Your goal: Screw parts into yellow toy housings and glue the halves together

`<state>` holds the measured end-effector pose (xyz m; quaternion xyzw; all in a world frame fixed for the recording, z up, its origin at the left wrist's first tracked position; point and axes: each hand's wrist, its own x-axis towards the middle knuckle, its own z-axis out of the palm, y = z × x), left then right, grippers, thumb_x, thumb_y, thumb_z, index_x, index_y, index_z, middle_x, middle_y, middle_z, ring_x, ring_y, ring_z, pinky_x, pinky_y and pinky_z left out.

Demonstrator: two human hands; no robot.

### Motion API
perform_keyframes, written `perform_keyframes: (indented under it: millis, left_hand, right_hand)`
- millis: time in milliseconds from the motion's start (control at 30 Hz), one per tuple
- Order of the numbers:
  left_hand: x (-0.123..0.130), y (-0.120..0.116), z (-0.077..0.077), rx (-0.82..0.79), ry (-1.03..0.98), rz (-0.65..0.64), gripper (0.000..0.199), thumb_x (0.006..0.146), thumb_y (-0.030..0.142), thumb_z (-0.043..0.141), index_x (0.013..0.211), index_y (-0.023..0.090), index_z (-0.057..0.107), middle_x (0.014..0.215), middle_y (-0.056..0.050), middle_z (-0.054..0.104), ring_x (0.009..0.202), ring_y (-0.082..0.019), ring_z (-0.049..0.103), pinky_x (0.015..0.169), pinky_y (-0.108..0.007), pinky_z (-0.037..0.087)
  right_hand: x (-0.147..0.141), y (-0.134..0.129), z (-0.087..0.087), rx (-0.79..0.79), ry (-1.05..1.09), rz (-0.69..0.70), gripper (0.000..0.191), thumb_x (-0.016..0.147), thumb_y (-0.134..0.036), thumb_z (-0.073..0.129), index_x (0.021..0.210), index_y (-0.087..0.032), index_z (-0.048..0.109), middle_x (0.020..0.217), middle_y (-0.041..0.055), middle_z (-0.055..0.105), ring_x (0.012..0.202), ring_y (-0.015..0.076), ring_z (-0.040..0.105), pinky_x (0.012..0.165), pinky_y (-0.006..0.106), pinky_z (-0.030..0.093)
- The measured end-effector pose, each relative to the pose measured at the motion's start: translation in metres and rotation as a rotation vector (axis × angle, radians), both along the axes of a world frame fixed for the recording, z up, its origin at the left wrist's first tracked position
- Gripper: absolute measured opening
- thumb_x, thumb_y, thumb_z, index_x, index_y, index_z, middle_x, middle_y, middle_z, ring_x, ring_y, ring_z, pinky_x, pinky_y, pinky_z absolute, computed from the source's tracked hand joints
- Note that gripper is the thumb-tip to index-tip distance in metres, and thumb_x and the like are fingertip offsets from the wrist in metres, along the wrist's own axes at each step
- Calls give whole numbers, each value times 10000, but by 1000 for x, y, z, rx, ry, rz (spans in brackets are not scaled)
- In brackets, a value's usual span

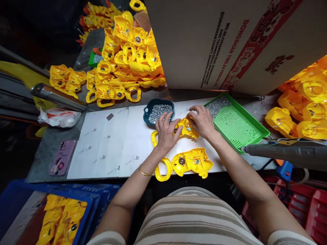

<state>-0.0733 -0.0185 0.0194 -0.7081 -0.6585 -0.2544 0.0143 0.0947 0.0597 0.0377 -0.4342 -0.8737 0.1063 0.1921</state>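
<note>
At the worktop's (pixel 57 136) left end, a glossy purple phone (pixel 62 158) lies near the front corner. A smooth white sheet (pixel 104 146), printed with small marks, covers the middle. Toward its far edge sits my dark teal dish (pixel 146 119), rounded and heaped with shiny metal screws (pixel 159 113). My left hand (pixel 166 132) arches palm down, fingers spread over the dish's near side, thumb over the yellow shell (pixel 187 127); I can't tell whether the fingertips have hold of anything.

That shell lies between my hands, hollow side up, hard and glossy, with thin wires inside. Its long axis runs roughly left to right, handle loop leftward, partly under my left hand. Nearer me, a second shell (pixel 192 161) points the same way, at the sheet's front edge. My right hand (pixel 201 120) curls at the first shell's far right side, thumb and forefinger bent close together; whether they pinch anything I can't tell. Just right is a green perforated tray (pixel 237 126).
</note>
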Motion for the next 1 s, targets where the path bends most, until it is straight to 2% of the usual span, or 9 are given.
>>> perform_keyframes:
  millis: [100, 233, 333, 467, 533, 633, 733, 833, 1000]
  left_hand:
    - [8, 13, -2, -33, -51, -14, 249, 888, 393, 597, 1068, 255, 698, 1394, -92, 494, 1323, -325, 348, 1053, -552, 297]
    - [12, 24, -4, -31, -159, -54, 169, 884, 366, 616, 918, 259, 743, 1353, -55, 531, 1317, -300, 347, 1069, -536, 304]
    - [11, 22, -4, -19, -204, -98, 152, 875, 365, 631, 912, 273, 746, 1354, -39, 524, 1327, -286, 326, 1075, -518, 318]
    - [12, 13, -2, -42, -209, -147, 130, 883, 322, 615, 917, 273, 731, 1373, -36, 510, 1343, -270, 316, 1090, -507, 312]
    - [14, 10, -1, -71, -194, -164, 123, 886, 297, 603, 906, 257, 718, 1386, -42, 504, 1357, -270, 308, 1095, -508, 300]
    - [17, 8, 1, -124, -166, -182, 120, 884, 269, 588, 890, 243, 704, 1400, -39, 500, 1372, -274, 297, 1102, -520, 276]
    - [22, 9, 4, -160, -185, -177, 126, 878, 237, 580, 910, 248, 701, 1393, -30, 512, 1371, -269, 303, 1118, -527, 248]
    - [26, 12, 7, -180, -252, -161, 114, 873, 256, 601, 923, 257, 704, 1366, -25, 539, 1361, -264, 320, 1126, -528, 246]
    - [28, 16, 6, -210, -333, -224, 94, 881, 290, 615, 885, 246, 699, 1352, -26, 550, 1359, -255, 327, 1133, -512, 269]
  right_hand:
    - [2, -4, 4, -19, 30, 48, 157, 913, -221, 480, 969, -197, 624, 1192, 109, 639, 1153, 278, 475, 902, 424, 334]
    - [9, -8, 11, -87, 54, 98, 131, 907, -185, 487, 936, -203, 613, 999, 71, 711, 1104, 258, 522, 970, 455, 293]
    - [17, -9, 18, -169, 83, 89, 100, 889, -221, 537, 945, -223, 621, 948, 46, 717, 1037, 260, 546, 938, 462, 315]
    - [25, -12, 24, -289, 134, 107, 212, 872, -236, 569, 1082, -232, 597, 926, 36, 716, 995, 254, 577, 907, 443, 358]
    - [26, -15, 23, -322, 168, 110, 232, 861, -200, 569, 1090, -217, 594, 913, 35, 715, 931, 227, 610, 885, 412, 392]
    - [28, -18, 19, -302, 193, 105, 225, 845, -125, 538, 1049, -189, 606, 926, 53, 706, 839, 193, 634, 825, 362, 440]
    - [30, -20, 14, -253, 225, 121, 257, 847, -84, 488, 1055, -177, 606, 990, 88, 679, 877, 197, 630, 788, 334, 476]
    - [33, -22, 11, -238, 304, 129, 264, 853, -92, 487, 1073, -185, 602, 1006, 87, 673, 894, 195, 634, 786, 329, 501]
    - [41, -25, 12, -277, 414, 140, 205, 843, -129, 543, 1017, -198, 626, 954, 59, 689, 852, 177, 648, 775, 320, 518]
